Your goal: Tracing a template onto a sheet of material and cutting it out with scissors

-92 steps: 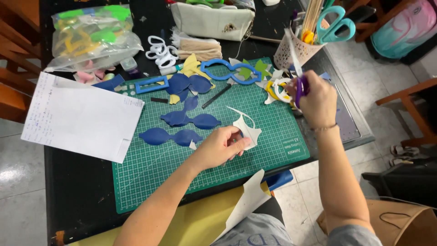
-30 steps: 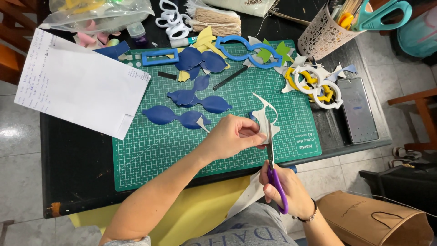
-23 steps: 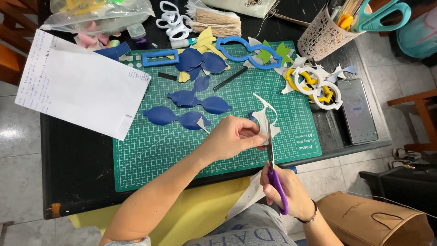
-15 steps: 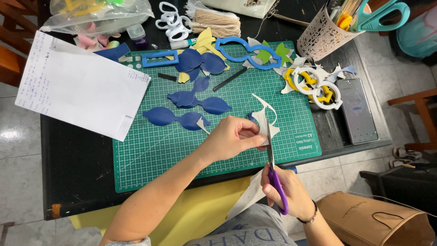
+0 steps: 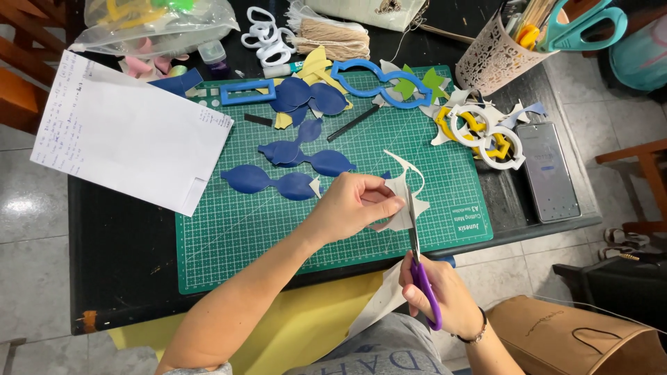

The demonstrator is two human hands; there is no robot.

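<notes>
Above the gridded green mat (image 5: 264, 229), purple-handled scissors (image 5: 419, 258) in jagged white foam (image 5: 403, 201).

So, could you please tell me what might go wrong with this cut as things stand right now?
The scissors in the right hand have their blades right beside the left hand's fingers pinching the white cut-out, so a nick seems possible. The thin curled strip looks fragile and may tear. The phone lies near the table's edge and could be knocked off.

Paper sheet (image 5: 132, 135) left of cutting mat (image 5: 229, 236), phone (image 5: 547, 171) right.
</notes>
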